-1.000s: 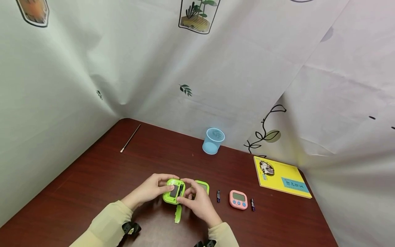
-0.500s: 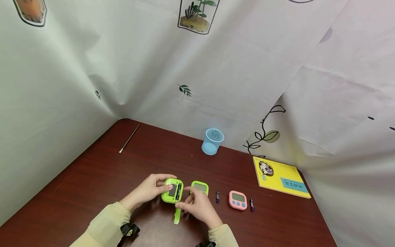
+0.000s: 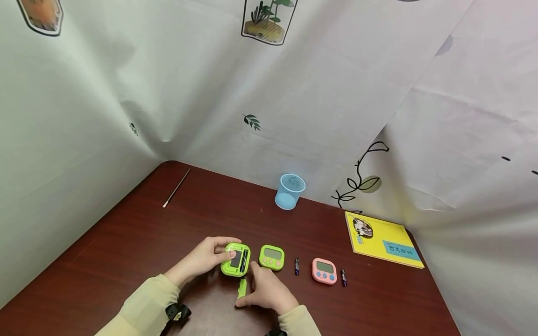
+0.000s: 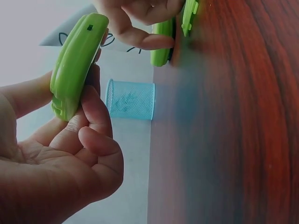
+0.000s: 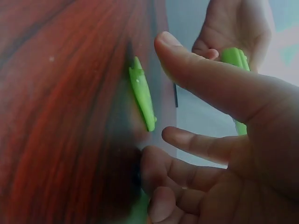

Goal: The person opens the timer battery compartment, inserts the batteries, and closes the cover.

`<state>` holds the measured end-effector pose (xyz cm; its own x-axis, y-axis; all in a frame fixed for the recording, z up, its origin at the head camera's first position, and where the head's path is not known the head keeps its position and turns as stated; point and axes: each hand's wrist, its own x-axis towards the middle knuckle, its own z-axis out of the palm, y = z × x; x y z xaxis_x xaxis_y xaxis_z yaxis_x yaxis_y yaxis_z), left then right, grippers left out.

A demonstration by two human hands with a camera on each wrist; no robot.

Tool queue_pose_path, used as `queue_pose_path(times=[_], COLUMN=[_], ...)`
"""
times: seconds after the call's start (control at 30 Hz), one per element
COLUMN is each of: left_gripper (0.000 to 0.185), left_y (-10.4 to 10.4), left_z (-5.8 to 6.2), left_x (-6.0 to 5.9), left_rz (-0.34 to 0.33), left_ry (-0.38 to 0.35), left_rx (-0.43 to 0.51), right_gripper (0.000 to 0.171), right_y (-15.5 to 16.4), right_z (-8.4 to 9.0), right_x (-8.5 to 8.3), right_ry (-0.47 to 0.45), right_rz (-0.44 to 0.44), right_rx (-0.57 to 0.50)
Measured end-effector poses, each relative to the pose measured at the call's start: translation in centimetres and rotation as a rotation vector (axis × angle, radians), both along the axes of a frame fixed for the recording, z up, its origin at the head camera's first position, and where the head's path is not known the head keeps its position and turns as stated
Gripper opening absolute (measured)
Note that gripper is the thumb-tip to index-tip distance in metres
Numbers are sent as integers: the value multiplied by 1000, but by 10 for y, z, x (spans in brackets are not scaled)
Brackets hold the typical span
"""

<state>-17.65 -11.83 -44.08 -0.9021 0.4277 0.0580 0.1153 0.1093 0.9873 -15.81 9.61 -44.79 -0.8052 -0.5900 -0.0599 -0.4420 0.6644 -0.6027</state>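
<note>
My left hand (image 3: 206, 257) holds a green digital timer (image 3: 237, 261) off the table, thumb on its back and fingers around the edge. Its battery slot is uncovered, and a dark battery (image 3: 244, 261) lies in it. On the table just below the timer is a narrow green battery cover (image 3: 241, 288). My right hand (image 3: 269, 290) reaches around this cover, thumb at its near end and fingers at the far side. In the right wrist view the thumb and fingers stand spread, with the cover (image 5: 144, 95) lying beyond them, apparently untouched.
A second green timer (image 3: 271, 257) lies just beyond my right hand. Farther right are a battery (image 3: 297, 266), a pink timer (image 3: 324, 271) and another battery (image 3: 344, 277). A blue mesh cup (image 3: 290, 192), a yellow book (image 3: 384, 240) and a thin stick (image 3: 176, 188) lie farther back.
My right hand has left the timer's right edge and moved down to the battery cover. The second green timer is now uncovered to view. My left hand keeps its hold, nearly still.
</note>
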Motion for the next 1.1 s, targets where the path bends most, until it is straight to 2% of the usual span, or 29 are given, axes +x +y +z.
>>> queue_pose_path(times=[0.13,0.33,0.47,0.77,0.93,1.1], left_gripper=[45,46,46,46,44,44], left_y=[0,0,0,-1,-1,-1], left_z=[0,2,2,4,5,5], left_x=[0,1,1,2,1,3], left_rz=[6,13,14,11,15,17], left_ry=[8,20,17,9,6,2], left_rx=[-8,-21,-22,-9,-5,1], right_gripper=[64,57,50,52,50,41], right_y=[-1,-2,-3,0,2,7], right_z=[0,-2,-3,-7,-7,-7], right_x=[-1,-1,-1,-2,-2,-5], right_ry=[76,110,77,-17,-63,-162], right_rz=[12,31,30,-21,-59,-80], right_rx=[62,86,45,-103,-143,-260])
